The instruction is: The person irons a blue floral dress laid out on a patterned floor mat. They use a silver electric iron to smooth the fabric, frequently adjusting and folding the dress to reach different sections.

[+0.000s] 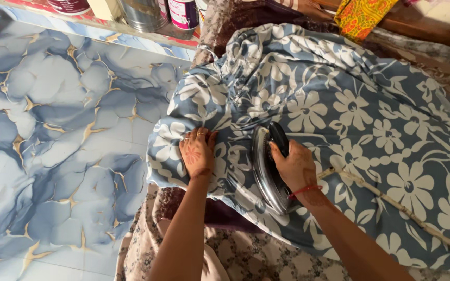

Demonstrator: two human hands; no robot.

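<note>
We see the right hand wrapped around the black handle of a clothes iron, fingers closed tightly on it. The iron has a metal body and sits on its soleplate on a blue-grey cloth with white flowers, close to the cloth's near edge. A pale cord runs from behind the right wrist across the cloth toward the lower right corner. A red thread band circles the right wrist.

We note the left hand lying palm down on the same cloth, just left of the iron, fingers together and extended, pressing the fabric flat near its left edge. The two hands are near each other with the iron between them.

The flowered cloth is spread over a padded surface covered by a brown patterned blanket, which shows beneath the cloth's near edge. To the left lies a blue marbled tile floor. At the far edge of the floor stand a steel pot and a white tin.
</note>
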